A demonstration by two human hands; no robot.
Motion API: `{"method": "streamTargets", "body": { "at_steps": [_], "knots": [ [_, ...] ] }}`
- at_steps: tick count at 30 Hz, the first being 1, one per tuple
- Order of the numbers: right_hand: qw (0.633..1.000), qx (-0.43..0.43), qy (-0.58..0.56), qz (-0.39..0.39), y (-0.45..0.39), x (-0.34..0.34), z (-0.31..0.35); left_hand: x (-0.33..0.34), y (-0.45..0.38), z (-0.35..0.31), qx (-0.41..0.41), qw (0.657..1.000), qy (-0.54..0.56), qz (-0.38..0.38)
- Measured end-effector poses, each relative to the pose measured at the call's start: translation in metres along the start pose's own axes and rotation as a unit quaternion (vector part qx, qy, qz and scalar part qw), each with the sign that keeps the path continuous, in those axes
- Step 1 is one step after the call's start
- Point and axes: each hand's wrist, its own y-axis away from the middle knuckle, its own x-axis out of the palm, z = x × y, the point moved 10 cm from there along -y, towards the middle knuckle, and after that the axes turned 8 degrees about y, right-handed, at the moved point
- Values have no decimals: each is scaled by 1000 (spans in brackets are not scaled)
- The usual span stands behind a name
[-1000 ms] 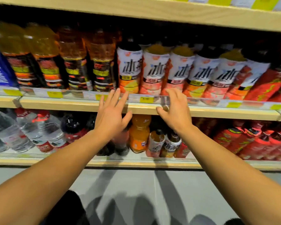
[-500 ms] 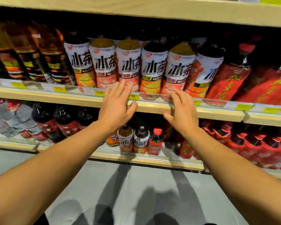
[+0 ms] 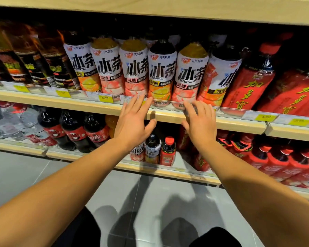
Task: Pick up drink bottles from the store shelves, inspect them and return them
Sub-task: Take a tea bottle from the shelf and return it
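A row of white-labelled iced tea bottles (image 3: 161, 72) with black characters stands on the middle wooden shelf (image 3: 168, 116). My left hand (image 3: 134, 122) is stretched out in front of the shelf's front edge, fingers spread, holding nothing. My right hand (image 3: 200, 123) is beside it, also open and empty, fingertips near the base of a peach-labelled tea bottle (image 3: 187, 75). Neither hand grips a bottle.
Red herbal tea bottles (image 3: 248, 86) stand to the right, dark-labelled amber bottles (image 3: 34, 63) to the left. The lower shelf (image 3: 96, 155) holds cola bottles (image 3: 73, 131), water bottles (image 3: 9, 122), small tea bottles (image 3: 152, 150) and red-capped bottles (image 3: 275, 157). Yellow price tags (image 3: 105, 98) line the rail. Grey floor below.
The view has shifted right along the shelf, so the white tea bottles now sit centred. Both hands stay open and have drifted right with it, close to the shelf edge.
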Motion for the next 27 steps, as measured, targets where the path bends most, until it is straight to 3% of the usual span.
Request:
{"method": "streamTargets", "body": {
  "at_steps": [5,11,20,27],
  "knots": [
    [1000,13,-1,-12,1,-1,0,3,-1,4,-5,1000,4,4],
    [999,29,3,-17,0,-5,0,-26,-23,-23,33,998,22,-56],
    [999,43,1,4,-2,-3,-2,-78,-87,-71,60,983,-105,-141],
    [999,50,-1,20,-4,1,-5,-83,-132,-65,-18,989,-125,-78]
  ]
}}
